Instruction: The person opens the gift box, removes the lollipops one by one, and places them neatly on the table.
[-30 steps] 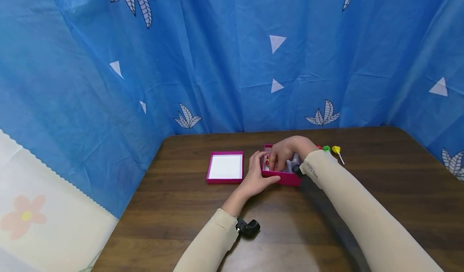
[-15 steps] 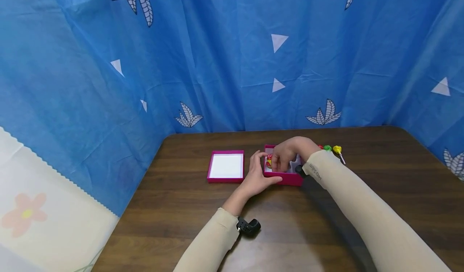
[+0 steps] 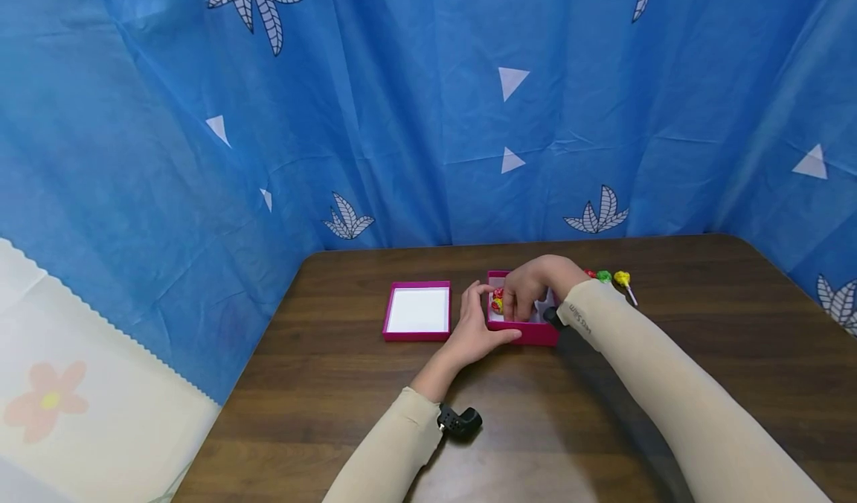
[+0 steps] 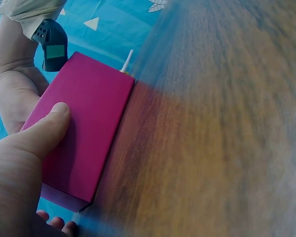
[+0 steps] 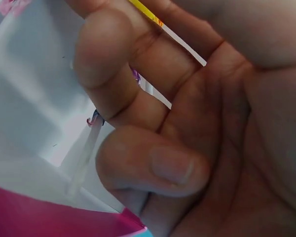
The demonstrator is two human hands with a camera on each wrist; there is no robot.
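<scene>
My left hand point(image 3: 472, 332) holds the near left corner of an uncovered magenta box point(image 3: 532, 332), its thumb point(image 4: 54, 123) pressed flat on the front wall and its fingers along the left side. My right hand point(image 3: 529, 287) reaches down into the box, several of its fingers point(image 5: 103, 49) curled. Red and yellow lollipop wrappers point(image 3: 498, 304) show in the box beside it. In the right wrist view, a white lollipop stick point(image 5: 84, 153) with a dark wrapper end lies just past those fingers. The thumb and fingertip contact are hidden, so I cannot tell whether the right hand pinches anything.
A square magenta lid point(image 3: 416, 335) with a white inside lies left of the box on the wooden table point(image 3: 321, 384). Behind the right forearm are a yellow lollipop point(image 3: 623, 278), a green one point(image 3: 604, 276) and a red one. A blue curtain point(image 3: 415, 116) hangs behind the table.
Inside the box, my right hand has shifted slightly to the right, so more of the red and yellow wrappers shows. The left hand stays at the corner.
</scene>
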